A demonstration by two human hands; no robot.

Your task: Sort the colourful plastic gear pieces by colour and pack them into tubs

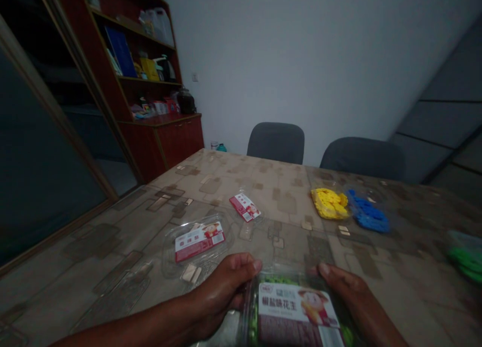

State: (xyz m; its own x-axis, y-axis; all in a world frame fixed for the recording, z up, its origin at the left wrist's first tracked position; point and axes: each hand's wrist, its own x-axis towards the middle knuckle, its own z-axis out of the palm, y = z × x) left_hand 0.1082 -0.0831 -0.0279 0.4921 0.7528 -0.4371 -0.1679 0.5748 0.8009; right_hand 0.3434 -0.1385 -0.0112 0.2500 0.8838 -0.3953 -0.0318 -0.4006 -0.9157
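Between my two hands at the near edge of the view is a clear plastic box (253,332) with bright green pieces inside. A red and white label (280,307) with a cartoon figure covers much of its lid. My left hand (226,286) grips the box's left side, thumb at the far left corner. On the opposite side my right hand (346,292) holds it, thumb near the far right corner. Left of the box lies a clear plastic lid (169,251) with a similar label, and a smaller labelled clear piece (244,207) rests beyond it. The box's near end is cut off.
Farther right on the patterned table (263,176) sit clear containers with yellow pieces (330,204) and blue pieces (369,216). One with green pieces (467,264) is at the right edge. Two grey chairs (276,141) stand behind; a red shelf cabinet (176,138) is back left.
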